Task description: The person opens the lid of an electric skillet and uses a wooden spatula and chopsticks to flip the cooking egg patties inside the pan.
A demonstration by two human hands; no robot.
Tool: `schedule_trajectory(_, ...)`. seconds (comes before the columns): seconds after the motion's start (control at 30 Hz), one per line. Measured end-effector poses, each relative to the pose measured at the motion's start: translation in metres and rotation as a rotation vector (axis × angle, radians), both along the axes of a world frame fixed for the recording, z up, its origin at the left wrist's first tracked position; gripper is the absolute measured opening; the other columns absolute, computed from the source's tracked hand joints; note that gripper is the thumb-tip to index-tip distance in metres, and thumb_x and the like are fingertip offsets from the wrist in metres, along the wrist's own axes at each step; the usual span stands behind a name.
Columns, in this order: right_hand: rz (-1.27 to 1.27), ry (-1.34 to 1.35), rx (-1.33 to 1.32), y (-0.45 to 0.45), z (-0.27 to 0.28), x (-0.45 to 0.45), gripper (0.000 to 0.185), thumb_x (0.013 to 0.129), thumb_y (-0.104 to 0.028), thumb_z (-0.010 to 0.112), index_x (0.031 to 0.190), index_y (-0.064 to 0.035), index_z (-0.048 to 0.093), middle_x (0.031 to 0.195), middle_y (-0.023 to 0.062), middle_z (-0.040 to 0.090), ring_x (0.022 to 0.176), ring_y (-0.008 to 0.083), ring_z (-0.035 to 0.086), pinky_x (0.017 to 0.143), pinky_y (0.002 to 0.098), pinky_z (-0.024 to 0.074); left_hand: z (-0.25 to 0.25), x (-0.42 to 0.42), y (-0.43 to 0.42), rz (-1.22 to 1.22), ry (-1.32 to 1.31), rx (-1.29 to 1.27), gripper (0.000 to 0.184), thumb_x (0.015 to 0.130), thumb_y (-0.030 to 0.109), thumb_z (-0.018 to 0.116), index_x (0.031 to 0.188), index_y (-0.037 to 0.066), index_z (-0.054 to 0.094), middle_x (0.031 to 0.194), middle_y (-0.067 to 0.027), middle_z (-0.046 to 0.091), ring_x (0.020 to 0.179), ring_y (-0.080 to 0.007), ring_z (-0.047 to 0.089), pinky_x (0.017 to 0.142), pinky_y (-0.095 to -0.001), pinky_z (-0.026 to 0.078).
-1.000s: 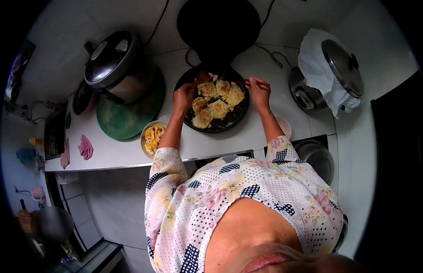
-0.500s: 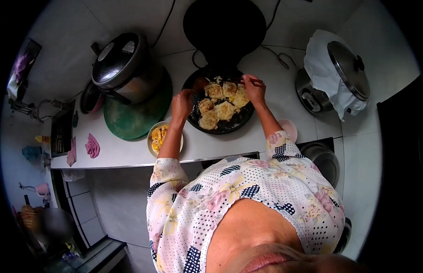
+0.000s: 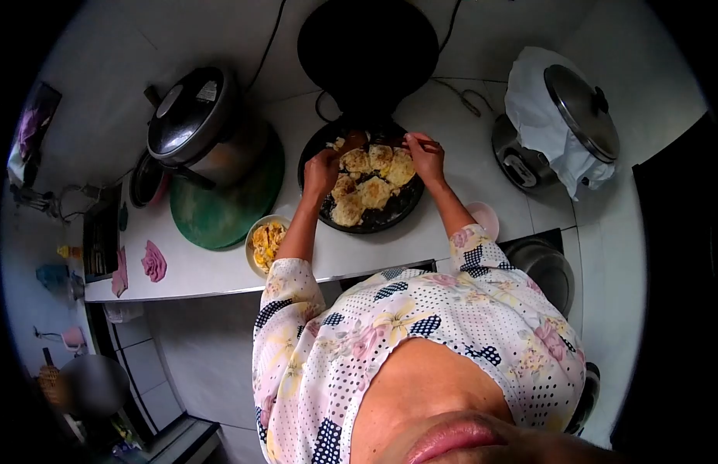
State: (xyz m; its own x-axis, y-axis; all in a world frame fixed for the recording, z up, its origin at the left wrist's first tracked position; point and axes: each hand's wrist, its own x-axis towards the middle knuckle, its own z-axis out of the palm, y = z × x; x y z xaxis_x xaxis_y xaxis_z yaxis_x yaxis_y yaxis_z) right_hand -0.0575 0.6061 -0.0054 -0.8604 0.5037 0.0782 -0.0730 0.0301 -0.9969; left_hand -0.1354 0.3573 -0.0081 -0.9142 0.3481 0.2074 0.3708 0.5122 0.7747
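Leaning over a round black cooking pan point(image 3: 367, 227), the person has both hands at its rim: the left hand point(image 3: 320, 172), near nine o'clock, has curled fingers, seemingly round the handle of a flat reddish-brown spatula point(image 3: 357, 141), though the grip itself is hidden; the right hand point(image 3: 426, 157), between two and three, has its fingertips pinching thin brown sticks point(image 3: 398, 142), like chopsticks. Lumpy golden patties point(image 3: 374, 193) lie in the pan, crowded from two o'clock to seven, so a hard push on one could tear or fold its neighbour. Bare fingers this near the rim could get burned if the pan is hot. At twelve o'clock the raised black disc-shaped lid point(image 3: 367, 58) limits reach beyond. Toward eight, the left forearm passes over a white bowl point(image 3: 249, 251) of yellow, egg-like food; a dropped elbow could knock it. A small pink dish point(image 3: 485, 220) sits beside the right forearm at four, a cloth-draped steel cooker point(image 3: 521, 174) stands at three, and a large steel pot point(image 3: 234, 155) on a round green board point(image 3: 220, 223) crowds nine to ten.
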Motion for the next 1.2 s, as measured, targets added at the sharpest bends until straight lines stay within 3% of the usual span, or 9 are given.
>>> schedule_trajectory(0.63, -0.110, 0.063, 0.084, 0.011, 0.029, 0.023, 0.028, 0.091, -0.020, 0.057, 0.109, 0.0007, 0.061, 0.096, 0.0150, 0.064, 0.088, 0.0209, 0.064, 0.075, 0.0343, 0.0563, 0.014, 0.005, 0.021, -0.014, -0.115, 0.012, 0.025, 0.077, 0.014, 0.059, 0.098, 0.002, 0.066, 0.085, -0.0225, 0.064, 0.083, -0.0376, 0.062, 0.073, -0.0411, 0.049)
schedule_trajectory(0.73, -0.116, 0.029, 0.125, 0.010, 0.036, 0.024, 0.029, 0.091, -0.020, 0.057, 0.111, 0.0006, 0.060, 0.097, 0.0142, 0.064, 0.090, 0.0207, 0.063, 0.076, 0.0344, 0.0562, -0.001, -0.004, 0.016, 0.010, 0.078, -0.006, 0.024, 0.077, 0.014, 0.058, 0.098, 0.003, 0.066, 0.084, -0.0203, 0.065, 0.082, -0.0356, 0.063, 0.072, -0.0393, 0.049)
schedule_trajectory(0.8, -0.109, 0.031, 0.106, 0.013, 0.029, 0.023, 0.028, 0.091, -0.020, 0.057, 0.111, -0.0002, 0.060, 0.096, 0.0135, 0.064, 0.090, 0.0206, 0.063, 0.076, 0.0348, 0.0561, 0.010, 0.003, 0.003, 0.079, -0.116, 0.172, 0.024, 0.077, 0.014, 0.059, 0.098, 0.003, 0.066, 0.083, -0.0173, 0.066, 0.081, -0.0323, 0.065, 0.071, -0.0373, 0.050)
schedule_trajectory(0.83, -0.105, 0.031, 0.098, 0.014, 0.025, 0.023, 0.028, 0.091, -0.020, 0.058, 0.110, -0.0006, 0.060, 0.096, 0.0132, 0.064, 0.090, 0.0206, 0.063, 0.076, 0.0350, 0.0560, 0.021, 0.007, -0.004, 0.119, -0.010, 0.109, 0.023, 0.078, 0.013, 0.059, 0.098, 0.003, 0.066, 0.083, -0.0164, 0.067, 0.079, -0.0295, 0.066, 0.071, -0.0357, 0.050)
schedule_trajectory(0.93, -0.097, 0.068, 0.136, 0.012, 0.018, 0.022, 0.026, 0.090, -0.020, 0.059, 0.108, -0.0016, 0.062, 0.094, 0.0118, 0.065, 0.088, 0.0197, 0.064, 0.074, 0.0342, 0.0555, 0.017, 0.009, -0.027, 0.209, -0.031, 0.034, 0.023, 0.078, 0.011, 0.059, 0.098, 0.004, 0.066, 0.083, -0.0178, 0.066, 0.079, -0.0293, 0.066, 0.070, -0.0366, 0.050)
schedule_trajectory(1.2, -0.007, -0.013, 0.142, -0.011, 0.015, 0.002, 0.025, 0.090, -0.021, 0.059, 0.104, -0.0011, 0.063, 0.093, 0.0106, 0.065, 0.086, 0.0186, 0.064, 0.072, 0.0327, 0.0551, -0.001, 0.017, -0.038, 0.182, -0.020, -0.025, 0.021, 0.077, 0.010, 0.058, 0.095, 0.002, 0.066, 0.087, -0.0196, 0.065, 0.083, -0.0341, 0.064, 0.073, -0.0393, 0.051)
